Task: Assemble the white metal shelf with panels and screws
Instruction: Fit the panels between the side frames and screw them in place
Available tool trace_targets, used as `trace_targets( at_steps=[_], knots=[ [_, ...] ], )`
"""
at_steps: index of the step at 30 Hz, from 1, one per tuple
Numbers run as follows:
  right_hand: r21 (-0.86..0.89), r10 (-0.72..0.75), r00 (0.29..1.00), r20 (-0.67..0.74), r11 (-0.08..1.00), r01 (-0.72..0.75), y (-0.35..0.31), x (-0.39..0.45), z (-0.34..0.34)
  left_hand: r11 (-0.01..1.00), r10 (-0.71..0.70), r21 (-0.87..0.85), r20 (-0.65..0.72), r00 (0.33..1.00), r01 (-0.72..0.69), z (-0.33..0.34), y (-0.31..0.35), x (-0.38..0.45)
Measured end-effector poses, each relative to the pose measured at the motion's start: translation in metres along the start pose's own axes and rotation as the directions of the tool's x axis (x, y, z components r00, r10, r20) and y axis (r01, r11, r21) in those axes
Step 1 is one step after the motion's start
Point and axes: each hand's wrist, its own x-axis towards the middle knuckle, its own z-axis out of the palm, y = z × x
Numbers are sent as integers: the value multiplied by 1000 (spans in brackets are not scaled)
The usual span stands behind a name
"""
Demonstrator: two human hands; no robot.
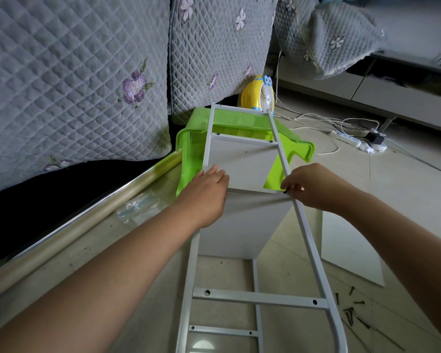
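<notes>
Screw (285, 192): pinched by my right hand (313, 186) at the frame rail (306, 225), rail running away.
Left hand (205, 197): flat, spread on the panel (242, 164).

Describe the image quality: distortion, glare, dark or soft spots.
Head view: wide-angle bending curves the white frame and sofa trim; glare streaks that trim; under the sofa is black; both hands, left hand and right hand, are sharp.

Open floor (405, 189) right of the right hand (313, 186); loose screws (350, 312) and a spare white panel (349, 248) lie nearer, below it. Green plastic stool (189, 151) blocks ahead of the left hand (206, 192); sofa edge (69, 225) walls its left. Frame rails (311, 250) bound the gap between hands.
</notes>
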Motion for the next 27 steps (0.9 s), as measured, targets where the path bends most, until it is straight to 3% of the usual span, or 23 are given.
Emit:
trace_targets(
  at_steps=[13,27],
  knots=[
    [-206,117,993,17,972,-111,-9,8,15,1000,-8,-4,20,1000,8,1,0,0],
    [-95,195,980,-42,975,-198,-4,7,24,1000,-13,10,56,998,13,0,1,1]
  ],
)
